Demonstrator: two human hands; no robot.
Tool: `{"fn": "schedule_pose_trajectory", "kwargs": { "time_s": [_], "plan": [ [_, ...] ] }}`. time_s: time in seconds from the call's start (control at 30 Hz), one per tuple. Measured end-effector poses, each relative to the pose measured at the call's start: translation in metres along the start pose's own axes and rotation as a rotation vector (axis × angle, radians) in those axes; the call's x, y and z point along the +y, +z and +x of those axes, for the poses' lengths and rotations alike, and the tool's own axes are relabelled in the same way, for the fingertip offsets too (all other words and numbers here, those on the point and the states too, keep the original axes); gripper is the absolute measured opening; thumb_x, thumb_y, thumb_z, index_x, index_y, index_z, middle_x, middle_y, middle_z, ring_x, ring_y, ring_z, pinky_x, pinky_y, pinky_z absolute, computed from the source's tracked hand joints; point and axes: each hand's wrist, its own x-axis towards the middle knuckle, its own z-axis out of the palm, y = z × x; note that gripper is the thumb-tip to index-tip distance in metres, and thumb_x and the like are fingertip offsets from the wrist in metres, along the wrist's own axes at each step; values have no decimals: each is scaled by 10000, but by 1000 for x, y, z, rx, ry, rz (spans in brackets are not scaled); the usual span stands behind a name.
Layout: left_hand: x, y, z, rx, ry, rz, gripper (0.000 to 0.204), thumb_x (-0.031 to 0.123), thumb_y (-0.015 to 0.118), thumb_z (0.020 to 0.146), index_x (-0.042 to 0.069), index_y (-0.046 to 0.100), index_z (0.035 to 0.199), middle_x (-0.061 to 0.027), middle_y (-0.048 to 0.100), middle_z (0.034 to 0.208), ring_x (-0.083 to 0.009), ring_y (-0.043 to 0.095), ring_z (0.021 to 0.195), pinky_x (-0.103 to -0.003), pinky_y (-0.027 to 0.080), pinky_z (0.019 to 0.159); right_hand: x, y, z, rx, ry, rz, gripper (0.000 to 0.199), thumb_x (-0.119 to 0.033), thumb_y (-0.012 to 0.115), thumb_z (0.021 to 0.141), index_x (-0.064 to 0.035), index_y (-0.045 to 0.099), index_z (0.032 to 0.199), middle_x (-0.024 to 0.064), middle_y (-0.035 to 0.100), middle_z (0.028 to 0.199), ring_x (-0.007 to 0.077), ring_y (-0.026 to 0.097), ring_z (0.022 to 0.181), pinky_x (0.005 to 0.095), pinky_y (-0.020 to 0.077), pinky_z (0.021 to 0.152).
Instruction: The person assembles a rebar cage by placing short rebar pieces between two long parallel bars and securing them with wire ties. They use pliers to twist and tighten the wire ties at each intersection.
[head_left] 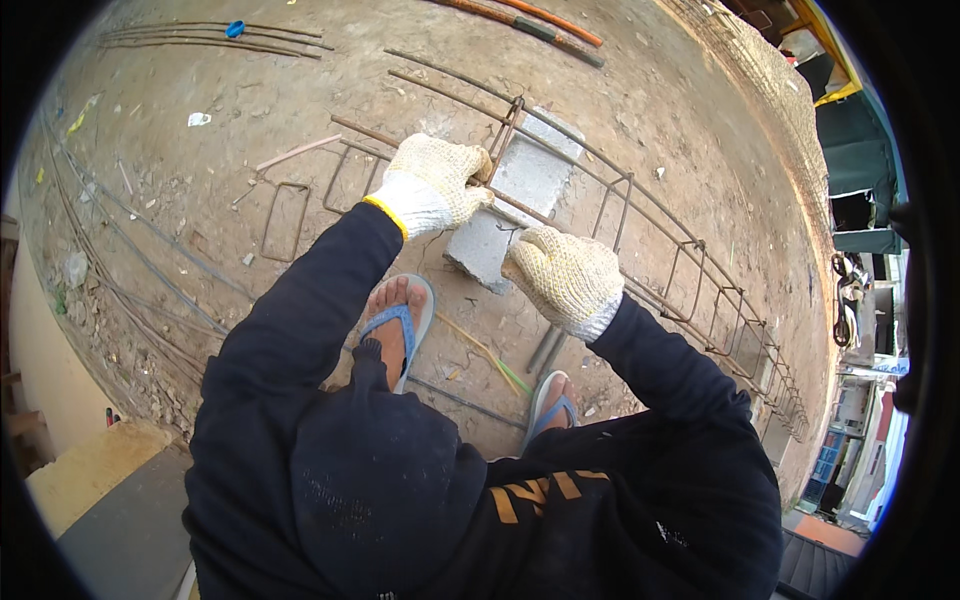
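Observation:
A long rebar cage (628,182) of rusty bars and rectangular stirrups runs from the middle out to the right, resting over a grey concrete block (535,160). My left hand (432,182), in a cream knit glove with a yellow-edged cuff, is closed on the cage's near bar where a stirrup meets it. Just right of it, my right hand (568,278), in a matching glove, has its fingers curled together beside the same bar. Whatever is between those fingers is hidden. A second grey block (482,248) lies under the near bar, between my hands.
A loose rectangular stirrup (287,220) lies on the dirt at left. Several thin rods (210,40) with a blue object (235,29) lie far left; thicker pipes (540,28) lie at the far side. Long bars (150,250) cross the left ground. My sandalled feet (400,320) stand close by.

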Motion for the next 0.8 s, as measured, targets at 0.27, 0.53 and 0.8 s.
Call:
{"fn": "schedule_pose_trajectory", "kwargs": {
  "time_s": [0.27,0.53,0.8],
  "plan": [
    [4,-9,0,-94,-54,-34,341,361,656,817,98,680,1033,-146,694,971,-336,656,913,-434,506,846,-3,43,13,-28,459,76,246,-312,595,908,-74,608,851,111,645,741,303,650,665,374,524,590],
    [3,-5,-2,-4,-42,-116,307,339,688,767,73,698,921,-163,686,889,-345,659,849,-434,515,769,-45,51,-11,199,747,475,321,-266,724,812,-51,672,1045,147,676,971,316,654,905,364,518,797],
    [5,-7,-1,82,-4,-106,306,331,694,750,44,683,856,-178,663,806,-370,640,779,-452,502,716,25,0,24,156,439,130,474,-380,746,765,-79,648,1117,167,678,957,349,647,909,432,510,807]
  ]
}}
